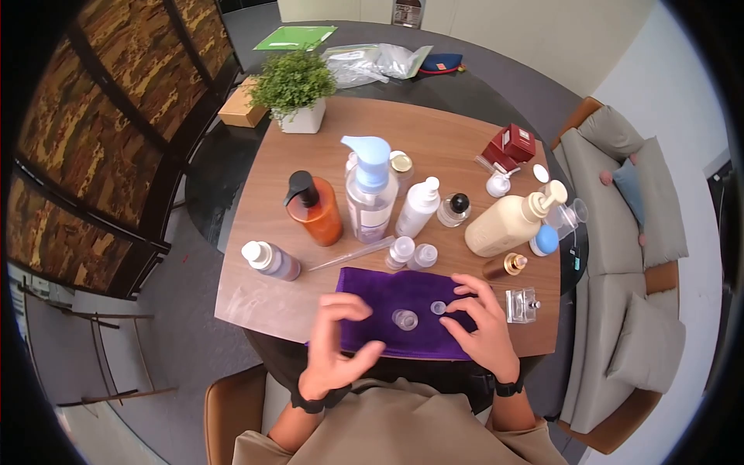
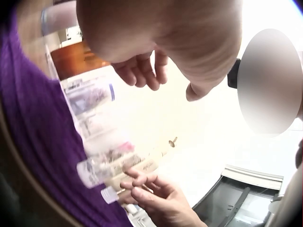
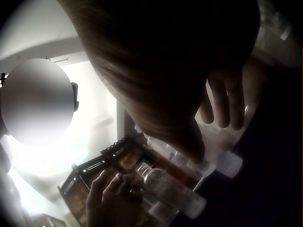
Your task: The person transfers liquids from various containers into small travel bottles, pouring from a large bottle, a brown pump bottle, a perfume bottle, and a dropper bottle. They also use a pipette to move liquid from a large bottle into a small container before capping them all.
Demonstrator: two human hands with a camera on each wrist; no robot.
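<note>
A small clear bottle (image 1: pixel 404 319) without its cap stands on the purple cloth (image 1: pixel 372 291); its threaded neck (image 3: pixel 143 169) shows in the right wrist view. To its right sits a small clear screw cap (image 1: pixel 439 308), ribbed on the side in the left wrist view (image 2: pixel 110 195). My left hand (image 1: pixel 335 345) hovers left of the bottle, thumb and fingers spread, holding nothing. My right hand (image 1: pixel 484 329) is beside the cap, its fingertips close to it and its fingers loosely bent. The right wrist view shows a gap between that thumb and the cap.
Behind the cloth stand two small bottles (image 1: pixel 401 252), a clear pump bottle (image 1: pixel 370 201), an orange pump bottle (image 1: pixel 316 213) and a cream pump bottle (image 1: pixel 504 225). A glass bottle (image 1: pixel 521 305) is right of the cloth. A potted plant (image 1: pixel 298 89) stands at the far left.
</note>
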